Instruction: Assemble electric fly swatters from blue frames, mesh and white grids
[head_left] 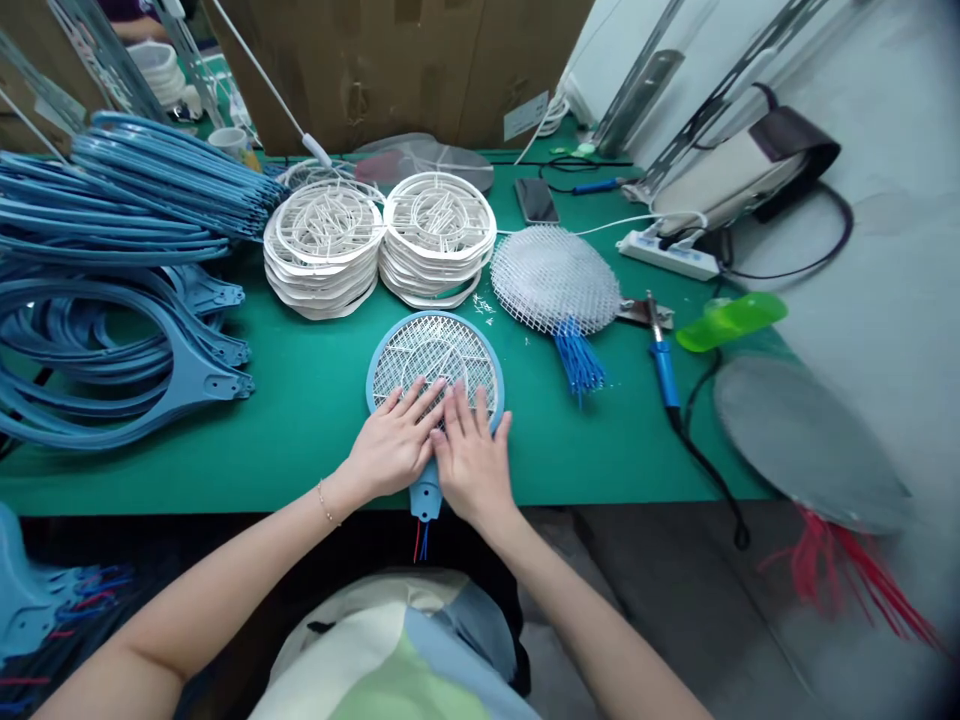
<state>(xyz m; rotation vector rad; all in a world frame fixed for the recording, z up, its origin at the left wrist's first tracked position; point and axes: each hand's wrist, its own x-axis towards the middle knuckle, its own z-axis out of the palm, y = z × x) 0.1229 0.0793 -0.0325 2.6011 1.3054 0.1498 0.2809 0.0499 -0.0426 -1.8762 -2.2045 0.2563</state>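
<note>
A round blue mosquito swatter head (436,335) lies on the green table near its front edge. White grid rings and metal mesh fill its frame. My left hand (397,435) rests flat on the lower left of the mesh, fingers spread. On the lower right, my right hand (474,450) presses flat too, fingers stretched out, its thumb side meeting the left hand. Between my wrists the blue neck (426,492) points toward me, with red and blue wires (422,540) hanging from it over the table edge.
Blue frames (120,350) pile up at the left. Two stacks of white rings (322,245) stand behind the swatter. Mesh discs (555,275) with blue wires lie at the right, near a soldering iron (663,365), a phone (536,200) and a power strip (667,252).
</note>
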